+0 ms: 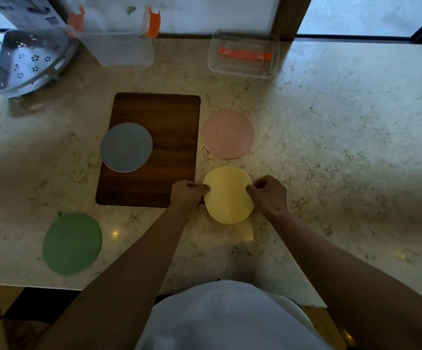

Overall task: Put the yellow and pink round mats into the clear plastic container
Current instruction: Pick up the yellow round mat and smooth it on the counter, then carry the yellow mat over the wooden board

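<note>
The yellow round mat (227, 197) is near the middle of the marble counter, its sides bent slightly upward. My left hand (186, 193) pinches its left edge and my right hand (268, 194) pinches its right edge. The pink round mat (227, 134) lies flat just beyond it. A tall clear plastic container (119, 44) with orange clips stands at the back, left of centre. Its clear lid (244, 55) with an orange handle lies at the back, to the right of the container.
A dark wooden board (164, 173) lies left of the mats with a grey round mat (126, 147) on it. A green round mat (72, 243) sits near the front left edge. A metal corner rack (30, 64) stands at the back left.
</note>
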Motion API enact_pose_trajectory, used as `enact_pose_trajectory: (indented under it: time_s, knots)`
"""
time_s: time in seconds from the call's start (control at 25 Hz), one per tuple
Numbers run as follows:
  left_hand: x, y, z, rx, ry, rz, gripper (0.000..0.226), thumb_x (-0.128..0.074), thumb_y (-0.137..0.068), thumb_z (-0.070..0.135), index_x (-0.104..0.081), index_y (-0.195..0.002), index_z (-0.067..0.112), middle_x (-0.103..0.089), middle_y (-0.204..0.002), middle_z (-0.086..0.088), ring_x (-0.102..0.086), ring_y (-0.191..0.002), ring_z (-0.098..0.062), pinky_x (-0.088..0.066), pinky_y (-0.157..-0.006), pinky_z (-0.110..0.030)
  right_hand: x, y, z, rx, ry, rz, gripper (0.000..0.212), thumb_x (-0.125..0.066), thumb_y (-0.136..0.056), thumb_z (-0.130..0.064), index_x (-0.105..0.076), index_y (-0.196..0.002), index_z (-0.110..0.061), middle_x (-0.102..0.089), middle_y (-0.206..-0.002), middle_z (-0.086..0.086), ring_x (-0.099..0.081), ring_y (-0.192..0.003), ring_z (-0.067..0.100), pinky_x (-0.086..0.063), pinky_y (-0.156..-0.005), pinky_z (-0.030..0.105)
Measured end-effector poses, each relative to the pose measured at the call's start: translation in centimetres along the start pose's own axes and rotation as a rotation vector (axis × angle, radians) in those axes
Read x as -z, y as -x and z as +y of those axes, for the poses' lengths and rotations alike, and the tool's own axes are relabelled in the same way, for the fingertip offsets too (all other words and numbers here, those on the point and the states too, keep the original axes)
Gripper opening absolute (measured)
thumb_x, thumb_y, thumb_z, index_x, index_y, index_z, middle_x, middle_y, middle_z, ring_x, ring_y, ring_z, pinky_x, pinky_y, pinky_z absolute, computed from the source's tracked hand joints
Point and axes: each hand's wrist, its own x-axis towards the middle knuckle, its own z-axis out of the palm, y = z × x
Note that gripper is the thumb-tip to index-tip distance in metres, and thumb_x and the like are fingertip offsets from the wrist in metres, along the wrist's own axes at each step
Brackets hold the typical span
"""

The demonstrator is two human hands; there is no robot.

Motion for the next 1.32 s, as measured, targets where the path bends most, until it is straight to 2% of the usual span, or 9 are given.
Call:
enact_pose_trajectory:
  time_s: [0.12,0.24,0.36,0.56,0.72,0.96,1.16,1.24,1.32]
  knots:
    - [0.8,-0.9,1.5,-0.086,0.006,-0.037,0.028,-0.073,-0.085,0.012,-0.068,-0.106,-0.004,-0.070,-0.082,-0.015,-0.066,-0.061,-0.022,-0.058,-0.057,-0.033,0.3,-0.7,-1.0,0.046,-0.059,0.049,0.013,-0.069,-0.072,-0.031,-0.060,-0.076,-0.022,-0.063,-0.073,-0.007,-0.058,-0.065,0.005,-0.039,-0.051,0.019]
    - [1.3,-2.1,4.4,-0.136,0.017,-0.058,0.012,-0.071,-0.087,0.012,-0.070,-0.095,0.003,-0.073,-0.095,-0.017,-0.068,-0.071,-0.022,-0.059,-0.064,-0.034,0.8,-2.9,-3.2,0.071,-0.085,0.089,0.013,-0.068,-0.072,-0.032,-0.059,-0.072,-0.023,-0.061,-0.068,-0.009,-0.056,-0.060,0.002,-0.036,-0.049,0.018]
    - [1.0,-3.6,7.8,-0.172,0.014,-0.076,0.018,-0.069,-0.087,0.009,-0.069,-0.102,-0.001,-0.072,-0.097,-0.018,-0.069,-0.077,-0.023,-0.060,-0.071,-0.036,1.1,-5.6,-5.7,0.084,-0.080,0.110,0.014,-0.067,-0.070,-0.030,-0.055,-0.065,-0.026,-0.060,-0.065,-0.011,-0.054,-0.059,0.001,-0.036,-0.049,0.018]
    - [0.0,-6.3,11.8,-0.193,0.017,-0.069,0.015,-0.071,-0.086,0.006,-0.069,-0.100,0.000,-0.070,-0.088,-0.011,-0.069,-0.071,-0.015,-0.058,-0.055,-0.024,1.2,-10.3,-8.1,0.092,-0.058,0.163,0.011,-0.067,-0.069,-0.029,-0.062,-0.073,-0.019,-0.060,-0.066,-0.013,-0.054,-0.062,-0.002,-0.035,-0.053,0.016]
    - [-0.8,-8.7,13.4,-0.206,-0.024,-0.035,0.012,-0.073,-0.084,0.006,-0.069,-0.094,0.001,-0.070,-0.090,-0.012,-0.069,-0.072,-0.015,-0.059,-0.057,-0.026,0.7,-13.1,-8.7,0.106,-0.060,0.179,0.012,-0.068,-0.071,-0.026,-0.062,-0.078,-0.017,-0.059,-0.068,-0.012,-0.055,-0.063,0.000,-0.037,-0.052,0.016]
    - [-1.3,-11.0,13.7,-0.249,-0.141,0.027,0.022,-0.076,-0.082,0.009,-0.069,-0.101,0.001,-0.073,-0.102,-0.017,-0.073,-0.085,-0.028,-0.063,-0.075,-0.043,-0.4,-15.0,-8.5,0.127,-0.002,0.163,0.012,-0.066,-0.075,-0.022,-0.060,-0.085,-0.018,-0.062,-0.074,-0.007,-0.059,-0.068,0.009,-0.042,-0.054,0.019]
    - [-1.5,-11.3,13.1,-0.283,-0.284,0.105,0.019,-0.076,-0.083,0.016,-0.071,-0.099,0.008,-0.073,-0.101,-0.012,-0.072,-0.080,-0.023,-0.063,-0.072,-0.039,-0.7,-15.1,-7.8,0.127,0.052,0.146,0.014,-0.064,-0.075,-0.023,-0.059,-0.087,-0.017,-0.063,-0.078,-0.003,-0.060,-0.072,0.014,-0.049,-0.057,0.026]
    - [-1.5,-11.1,13.1,-0.326,-0.355,0.112,0.021,-0.073,-0.085,0.020,-0.071,-0.103,0.009,-0.073,-0.104,-0.012,-0.072,-0.084,-0.026,-0.062,-0.079,-0.043,-0.8,-15.1,-7.7,0.132,0.066,0.140,0.015,-0.063,-0.076,-0.021,-0.060,-0.090,-0.015,-0.065,-0.084,0.001,-0.061,-0.077,0.017,-0.053,-0.064,0.031]
    - [-1.5,-10.9,13.1,-0.367,-0.418,0.113,0.025,-0.069,-0.087,0.022,-0.070,-0.108,0.009,-0.072,-0.109,-0.012,-0.070,-0.093,-0.028,-0.059,-0.086,-0.044,-0.8,-15.0,-7.6,0.129,0.095,0.156,0.018,-0.062,-0.078,-0.019,-0.063,-0.094,-0.012,-0.066,-0.090,0.004,-0.061,-0.081,0.017,-0.049,-0.066,0.029]
